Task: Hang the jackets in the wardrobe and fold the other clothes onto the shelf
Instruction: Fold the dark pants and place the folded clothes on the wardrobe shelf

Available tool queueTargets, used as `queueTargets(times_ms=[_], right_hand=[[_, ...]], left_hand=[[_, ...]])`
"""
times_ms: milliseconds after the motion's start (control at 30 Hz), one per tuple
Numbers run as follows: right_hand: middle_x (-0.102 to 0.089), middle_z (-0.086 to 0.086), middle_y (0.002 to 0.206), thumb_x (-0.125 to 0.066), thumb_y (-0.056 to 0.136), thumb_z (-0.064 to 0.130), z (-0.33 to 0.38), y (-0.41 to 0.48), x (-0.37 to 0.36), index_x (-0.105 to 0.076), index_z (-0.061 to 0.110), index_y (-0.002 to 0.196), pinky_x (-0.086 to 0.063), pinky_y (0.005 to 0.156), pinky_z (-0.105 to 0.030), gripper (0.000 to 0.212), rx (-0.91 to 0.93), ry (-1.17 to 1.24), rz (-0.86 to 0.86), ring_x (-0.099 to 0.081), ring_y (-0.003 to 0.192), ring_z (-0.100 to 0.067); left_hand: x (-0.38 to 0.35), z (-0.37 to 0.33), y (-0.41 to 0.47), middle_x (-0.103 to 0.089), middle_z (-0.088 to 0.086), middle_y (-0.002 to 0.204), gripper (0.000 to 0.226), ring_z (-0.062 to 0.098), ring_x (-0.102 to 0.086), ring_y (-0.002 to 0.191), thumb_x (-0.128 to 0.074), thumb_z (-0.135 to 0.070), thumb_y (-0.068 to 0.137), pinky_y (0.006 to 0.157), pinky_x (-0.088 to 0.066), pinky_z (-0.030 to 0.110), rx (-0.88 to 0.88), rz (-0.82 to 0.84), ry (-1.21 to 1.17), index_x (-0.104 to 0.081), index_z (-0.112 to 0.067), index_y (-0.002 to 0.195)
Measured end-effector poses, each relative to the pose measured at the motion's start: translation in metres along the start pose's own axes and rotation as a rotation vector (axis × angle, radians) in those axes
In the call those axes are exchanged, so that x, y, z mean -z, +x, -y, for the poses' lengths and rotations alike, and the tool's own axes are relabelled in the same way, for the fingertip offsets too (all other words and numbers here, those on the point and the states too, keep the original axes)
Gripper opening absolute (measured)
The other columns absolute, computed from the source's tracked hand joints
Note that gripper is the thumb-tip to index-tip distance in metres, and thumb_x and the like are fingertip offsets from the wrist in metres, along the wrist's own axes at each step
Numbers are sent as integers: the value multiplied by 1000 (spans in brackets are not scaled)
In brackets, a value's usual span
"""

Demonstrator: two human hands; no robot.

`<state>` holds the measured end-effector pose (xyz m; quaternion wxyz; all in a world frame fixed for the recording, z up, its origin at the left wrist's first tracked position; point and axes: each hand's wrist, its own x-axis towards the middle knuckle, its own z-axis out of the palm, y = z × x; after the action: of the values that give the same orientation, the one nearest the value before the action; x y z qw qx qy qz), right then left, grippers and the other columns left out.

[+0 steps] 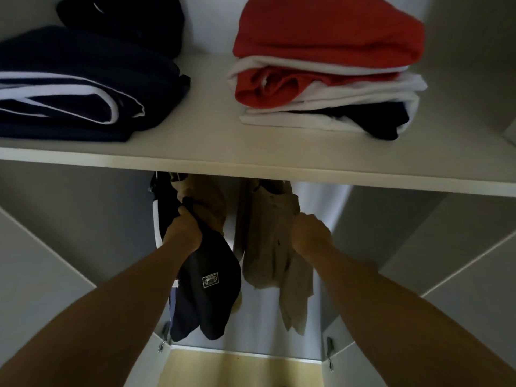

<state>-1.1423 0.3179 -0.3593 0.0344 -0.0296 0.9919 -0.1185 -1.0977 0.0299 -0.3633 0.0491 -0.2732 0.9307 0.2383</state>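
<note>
Below the white shelf (251,160), jackets hang inside the wardrobe. My left hand (183,233) grips the shoulder of a dark navy jacket (209,286) with a small square patch. My right hand (310,236) grips a beige jacket (268,247) hanging to the right. Another beige garment (203,196) hangs behind the navy one. The hangers and the rail are mostly hidden by the shelf. On the shelf lie a folded navy pile with white stripes (72,88) at the left and a folded red, white and navy stack (326,68) at the right.
A second dark folded garment (122,18) sits at the back left of the shelf. Open wardrobe doors (42,261) flank both sides, with metal hinges (329,353) low down. A light wooden floor (240,370) shows at the bottom.
</note>
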Motion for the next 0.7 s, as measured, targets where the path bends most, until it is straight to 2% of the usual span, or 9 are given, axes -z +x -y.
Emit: queueTargets(times_ms=[67,100,200,267,300,400,467,567,700], right_hand=[[-55,3,74,-50,99,11,-2,0,-1,-41,21,66,-40,64,-27,36,-26,44,1,-40,57,-6],[-52,4,72,-51,100,13,-4,1,0,-41,22,66,-41,64,-27,37,-44,55,4,-40,57,-7],[-65,-4,90,-52,100,16,-22,2,6,-43,19,69,-43,67,-28,33,-122,48,24,-61,76,-16],[-68,-9,103,-52,101,16,-36,-1,11,-56,14,82,-44,71,-30,20,-158,17,38,-67,95,-24],[-68,-10,110,-52,102,17,-42,-2,14,-62,11,94,-46,75,-31,14,-169,-3,54,-66,101,-25],[-65,-14,123,-50,103,21,-58,-6,23,-63,6,116,-50,90,-35,24,-209,-21,77,-63,114,-28],[-63,-16,127,-49,103,22,-65,-8,28,-61,4,120,-51,96,-40,28,-234,-4,83,-61,117,-31],[-60,-19,130,-50,102,24,-74,-12,34,-60,5,124,-52,98,-48,31,-297,69,68,-60,119,-36],[-56,-20,139,-49,101,25,-82,-17,42,-59,8,133,-48,100,-50,37,-339,82,38,-54,128,-39]], left_hand=[[-4,-6,-2,-55,27,134,71,40,-60,117,-45,-13,102,99,-51,53,-33,-13,49,-2,-4,158],[-6,-10,-4,-56,26,132,70,39,-61,115,-45,-13,102,98,-52,52,-45,-21,54,-3,-3,158],[-13,-26,-13,-58,24,130,70,37,-63,113,-46,-13,102,97,-53,50,-86,-27,48,-5,-2,157],[-20,-38,-21,-61,22,127,68,35,-65,109,-49,-13,101,96,-54,49,-112,-31,37,-10,-2,155],[-23,-44,-27,-62,21,126,67,34,-66,107,-50,-13,101,95,-55,49,-120,-36,31,-12,-2,155],[-35,-63,-40,-64,20,123,71,33,-68,103,-52,-11,99,90,-58,47,-149,-42,28,-10,-2,156],[-43,-73,-48,-64,19,123,70,31,-68,101,-51,-11,100,88,-58,46,-180,-43,33,-11,-2,156],[-52,-86,-60,-65,16,121,68,29,-68,101,-54,-12,99,89,-58,42,-229,-47,52,-17,-3,156],[-64,-99,-70,-64,17,121,70,29,-68,101,-53,-11,100,90,-58,43,-287,-33,75,-13,-1,156]])
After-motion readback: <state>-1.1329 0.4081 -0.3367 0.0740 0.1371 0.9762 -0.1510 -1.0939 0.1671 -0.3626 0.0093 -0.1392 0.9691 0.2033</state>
